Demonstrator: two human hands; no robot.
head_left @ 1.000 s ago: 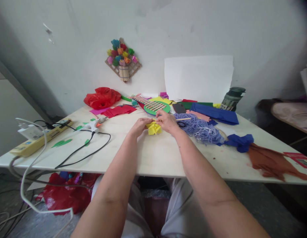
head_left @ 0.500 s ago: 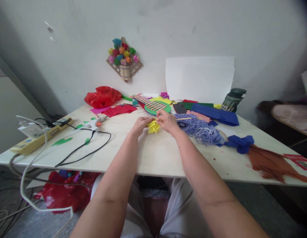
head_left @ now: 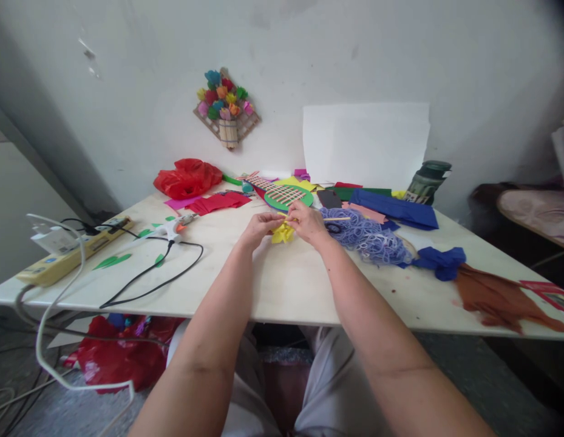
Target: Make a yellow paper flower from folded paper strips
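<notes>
Both my hands meet over the table's middle around a crumpled yellow paper flower [head_left: 282,233]. My left hand [head_left: 260,229] pinches it from the left side. Fingers of my right hand [head_left: 305,222] close on its base and on a thin wooden stick [head_left: 340,218], which sticks out to the right. The fingertips hide where paper and stick meet. Just beyond my hands lies a green round piece with a lattice of sticks [head_left: 286,194]. A tangle of purple-blue yarn [head_left: 363,237] is beside my right hand.
A hot glue gun [head_left: 172,229] with a looping black cord lies left, near a yellow power strip [head_left: 76,250] and green paper leaves [head_left: 112,261]. Folded blue paper [head_left: 393,208], a dark green jar [head_left: 428,182] and brown crepe paper [head_left: 500,297] are right. A red plastic bag [head_left: 187,178] sits at the back.
My hands keep their grip in nearly the same spot, with the yellow paper slightly shifted between the fingers. The whole view has moved a little.
</notes>
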